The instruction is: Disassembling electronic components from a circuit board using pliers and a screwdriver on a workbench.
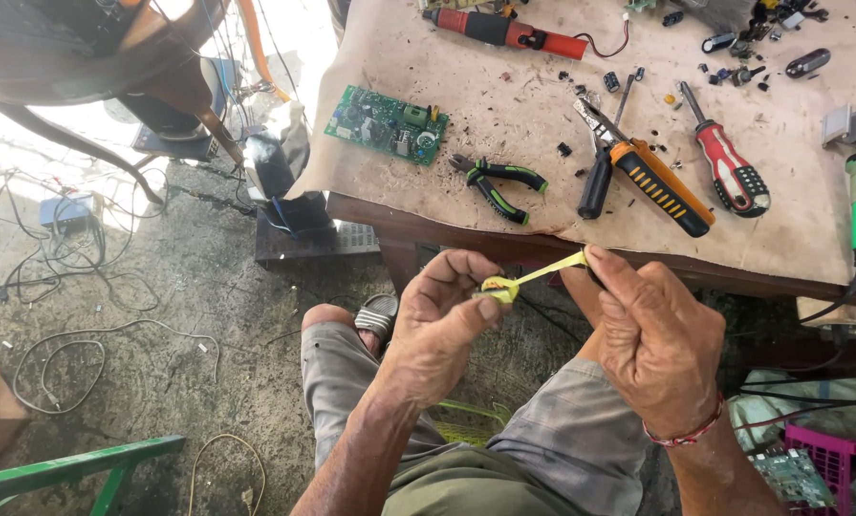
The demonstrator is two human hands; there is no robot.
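I note the worktable (504,124), covered in brown paper, across the far right of the scene. On it lie a green circuit board (387,125) at the left, green-handled pliers (500,186) beside it, orange-and-black pliers (652,177) further right, and a red-handled screwdriver (726,164) beyond those. Nearer, below the table edge, my left hand (439,330) is pinched shut on a small yellow wound part (498,287). My right hand (652,339) is closed on the far end of a yellow tape strip (542,273) stretched taut between both hands, just apart.
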